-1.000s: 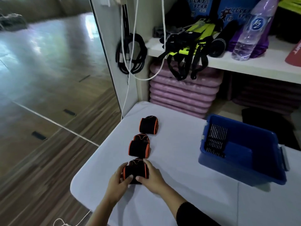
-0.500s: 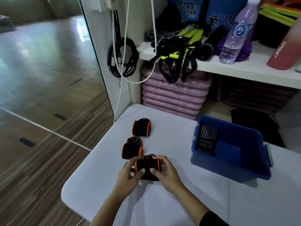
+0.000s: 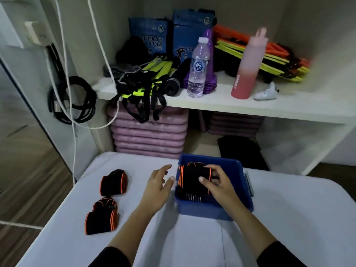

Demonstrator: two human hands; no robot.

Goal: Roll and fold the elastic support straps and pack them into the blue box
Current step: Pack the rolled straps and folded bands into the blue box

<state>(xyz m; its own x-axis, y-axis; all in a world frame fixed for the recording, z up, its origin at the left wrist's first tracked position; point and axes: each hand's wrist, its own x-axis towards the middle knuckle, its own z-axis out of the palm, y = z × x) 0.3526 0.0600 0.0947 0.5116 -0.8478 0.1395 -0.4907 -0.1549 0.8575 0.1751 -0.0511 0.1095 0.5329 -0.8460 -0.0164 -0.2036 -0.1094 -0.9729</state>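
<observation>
three straps: black elastic bands edged in orange, namely the held strap [image 3: 192,180], the far strap [image 3: 113,183] and the near strap [image 3: 102,216].
held strap: a rolled bundle inside the open top of the blue plastic box [image 3: 212,211], toward its left wall; whether it touches the bottom cannot be told.
right hand [image 3: 217,187]: grasping the held strap, thumb pressed on its near face, fingers curled over its top and right end.
left hand [image 3: 158,187]: released and holding nothing, fingers loosely spread, just beside the box's left wall and the strap's left end, above the table.
far strap: rolled, lying on the table well left of the box.
near strap: folded flatter, just in front of the far strap, close to the table's left edge.
table [image 3: 173,243]: white-covered surface; the blue plastic box stands on it toward the back.
room: a white shelf [image 3: 231,105] behind the table carries a clear water bottle [image 3: 198,68], a tall pink bottle [image 3: 248,68] and yellow-and-black harness straps [image 3: 146,78]; purple mats [image 3: 150,135] are stacked beneath it; black cables [image 3: 77,101] hang on the wall at left.
</observation>
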